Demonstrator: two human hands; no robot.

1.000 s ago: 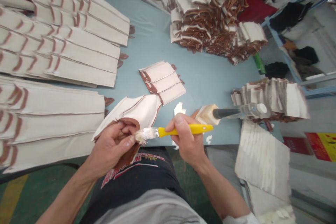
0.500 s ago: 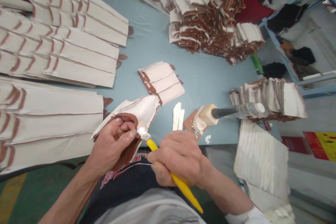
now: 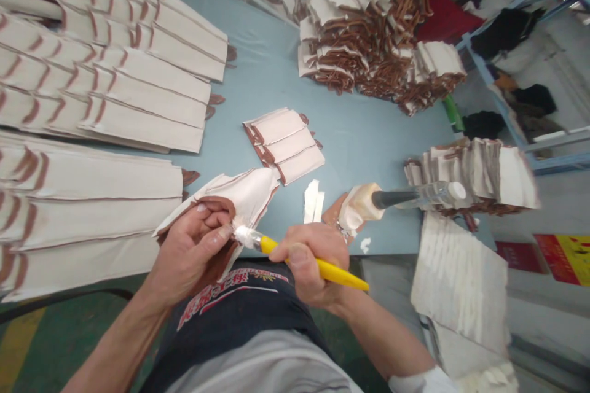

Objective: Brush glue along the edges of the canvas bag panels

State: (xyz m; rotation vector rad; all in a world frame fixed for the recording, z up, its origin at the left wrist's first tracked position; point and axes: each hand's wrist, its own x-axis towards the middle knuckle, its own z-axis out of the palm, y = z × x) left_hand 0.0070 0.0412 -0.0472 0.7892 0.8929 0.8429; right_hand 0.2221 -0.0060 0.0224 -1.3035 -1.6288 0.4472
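- The left hand (image 3: 188, 255) is gripping the cream piece (image 3: 251, 193) at its brown flap (image 3: 220, 202).
- The right hand (image 3: 316, 264), apart from the left, is clasping the brush (image 3: 342, 275).
- The bristles (image 3: 245, 236) are touching the piece just beside the left thumb (image 3: 216, 241).
- The piece is jutting past the near edge of the desk (image 3: 369, 141), left of the right hand.

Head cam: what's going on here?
A person is working at a table with a brush. The left hand holds a cream-and-brown piece; the right hand grips the yellow-handled brush, its white-coated bristles at the piece, close to the left thumb. Folded cream pieces lie just beyond, and rows of similar pieces fill the picture's left side.
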